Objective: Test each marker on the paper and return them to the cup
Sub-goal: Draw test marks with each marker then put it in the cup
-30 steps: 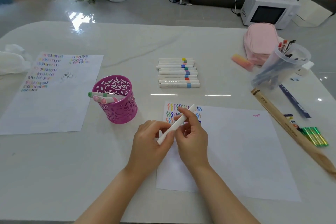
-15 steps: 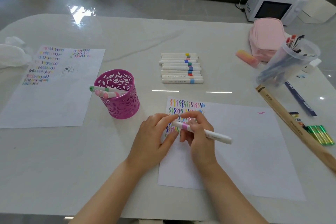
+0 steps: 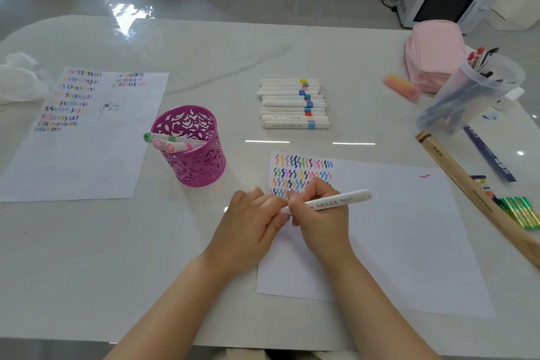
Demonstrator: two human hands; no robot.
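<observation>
right hand (image 3: 320, 215): gripping the marker (image 3: 336, 201) mid-barrel, fingers curling round it, thumb on top
left hand (image 3: 249, 223): pinching the marker's left end between thumb and fingertips, touching the right hand
marker: white barrel, lying nearly level in both hands, right end pointing right and slightly up, hovering over the paper (image 3: 409, 242); tip hidden, cannot tell if capped
paper: lying flat on the table (image 3: 204, 47) in front of the person, carrying rows of coloured squiggles (image 3: 302, 165) in its top left corner, one pink mark (image 3: 423, 176) sitting near the top right
cup (image 3: 191, 152): purple, cut-out pattern, standing upright left of the paper, well apart from the hands
cup markers (image 3: 165, 142): three leaning out over the cup's left rim, green and pink ends showing
row of markers (image 3: 293, 104): lying side by side behind the paper, mid-table, coloured bands facing right
second paper (image 3: 87, 161): lying at left, covered in squiggles up top
pink pouch (image 3: 435, 55): sitting at far right
clear jug (image 3: 473, 90): tilting, holding pens, just beside the pouch
</observation>
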